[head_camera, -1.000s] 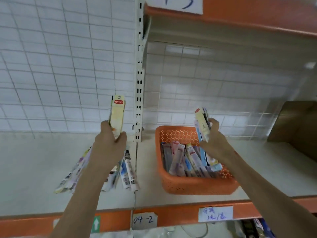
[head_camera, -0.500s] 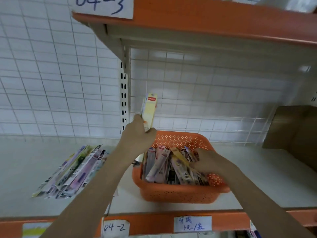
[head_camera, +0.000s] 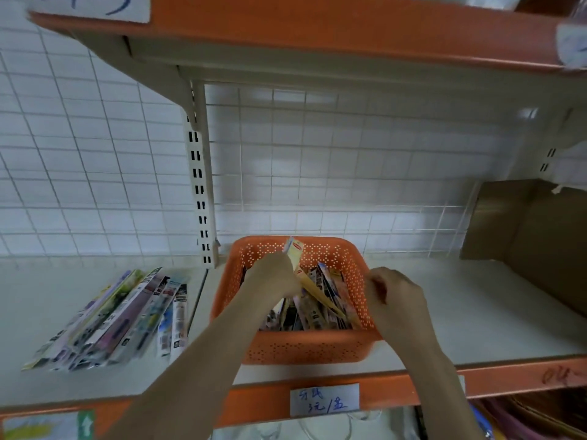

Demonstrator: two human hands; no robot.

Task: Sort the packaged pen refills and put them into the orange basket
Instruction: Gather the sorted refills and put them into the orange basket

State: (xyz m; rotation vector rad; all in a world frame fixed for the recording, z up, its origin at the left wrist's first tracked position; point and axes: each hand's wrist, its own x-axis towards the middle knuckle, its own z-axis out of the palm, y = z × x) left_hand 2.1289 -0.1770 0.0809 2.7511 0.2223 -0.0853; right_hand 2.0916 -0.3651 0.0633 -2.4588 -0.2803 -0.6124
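Note:
An orange perforated basket [head_camera: 305, 346] stands on the shelf in the middle, holding several packaged pen refills [head_camera: 313, 309]. My left hand [head_camera: 271, 277] is inside the basket, shut on a yellow refill pack [head_camera: 293, 254] whose top sticks up above the fingers. My right hand [head_camera: 397, 296] hovers over the basket's right rim with its fingers curled and nothing visible in it. A loose pile of refill packs [head_camera: 120, 315] lies flat on the shelf to the left of the basket.
A brown cardboard box [head_camera: 533, 236] stands at the back right of the shelf. A slotted white upright [head_camera: 200, 198] rises just behind the basket's left corner. An upper orange shelf [head_camera: 317, 30] hangs overhead. A paper price label [head_camera: 324, 400] is stuck on the front edge.
My left hand has carried the yellow pack to the right and down into the basket. My right hand has let go of its packs in the basket and drawn back to the right rim.

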